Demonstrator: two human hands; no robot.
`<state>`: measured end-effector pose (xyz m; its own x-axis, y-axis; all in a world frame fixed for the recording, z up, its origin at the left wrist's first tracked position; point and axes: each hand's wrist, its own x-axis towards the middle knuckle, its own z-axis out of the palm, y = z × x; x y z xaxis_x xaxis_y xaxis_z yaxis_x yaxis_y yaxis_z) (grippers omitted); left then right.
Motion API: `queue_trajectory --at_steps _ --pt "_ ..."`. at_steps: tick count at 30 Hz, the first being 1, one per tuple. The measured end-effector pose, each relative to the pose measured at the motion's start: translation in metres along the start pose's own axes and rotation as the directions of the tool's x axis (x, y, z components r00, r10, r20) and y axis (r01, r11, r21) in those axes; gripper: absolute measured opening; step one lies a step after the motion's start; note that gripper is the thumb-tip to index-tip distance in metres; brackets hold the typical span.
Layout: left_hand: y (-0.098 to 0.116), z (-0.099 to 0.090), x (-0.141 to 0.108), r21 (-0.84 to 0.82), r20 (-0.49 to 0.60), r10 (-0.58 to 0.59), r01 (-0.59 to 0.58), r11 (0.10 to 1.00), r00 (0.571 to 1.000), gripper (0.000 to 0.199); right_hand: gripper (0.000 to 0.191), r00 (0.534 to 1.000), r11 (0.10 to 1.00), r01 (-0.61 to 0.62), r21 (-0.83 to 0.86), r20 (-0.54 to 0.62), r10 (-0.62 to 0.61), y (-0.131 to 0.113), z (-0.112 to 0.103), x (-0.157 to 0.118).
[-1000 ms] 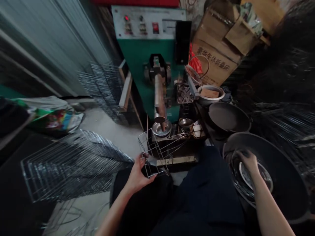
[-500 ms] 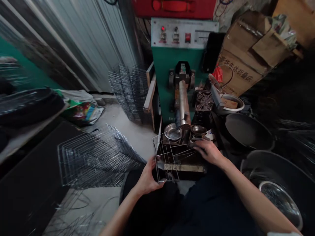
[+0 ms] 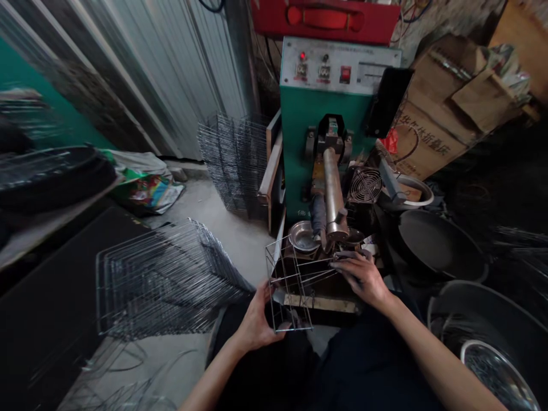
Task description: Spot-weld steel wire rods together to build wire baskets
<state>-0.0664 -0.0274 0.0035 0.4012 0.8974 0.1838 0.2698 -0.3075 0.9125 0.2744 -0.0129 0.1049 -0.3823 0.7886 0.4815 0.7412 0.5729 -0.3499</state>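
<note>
My left hand [image 3: 259, 319] grips the near lower side of a welded wire rack [image 3: 287, 285], which stands upright in front of a green spot-welding machine [image 3: 317, 137]. My right hand [image 3: 359, 278] lies over the machine's dark base, its fingers curled around long wire rods running from the rack. Just beyond the rack are a steel bowl [image 3: 303, 236] and the machine's thick metal electrode arm [image 3: 334, 194]. The arm's tip is close behind the rack, and a small dish behind my right fingers is partly hidden.
Finished wire racks lie stacked on the floor [image 3: 166, 279], with more stacked upright [image 3: 233, 162] beside the machine. To the right are a cooling fan [image 3: 365, 185], a black pan [image 3: 436, 245], and a large dark pan [image 3: 483, 325] holding a steel bowl. Cardboard boxes [image 3: 428, 134] rise behind.
My right hand has moved from the large pan at right to the wire rods at the rack. My view has shifted and tilted, and the rack has come nearer the machine's arm.
</note>
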Motion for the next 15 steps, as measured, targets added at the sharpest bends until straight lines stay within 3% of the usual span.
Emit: queue_trajectory --at_steps 15 --pt "0.000 -0.010 0.003 0.043 -0.045 0.025 -0.023 0.999 0.999 0.103 0.030 0.998 1.000 -0.011 0.011 -0.069 0.011 -0.001 0.014 0.011"
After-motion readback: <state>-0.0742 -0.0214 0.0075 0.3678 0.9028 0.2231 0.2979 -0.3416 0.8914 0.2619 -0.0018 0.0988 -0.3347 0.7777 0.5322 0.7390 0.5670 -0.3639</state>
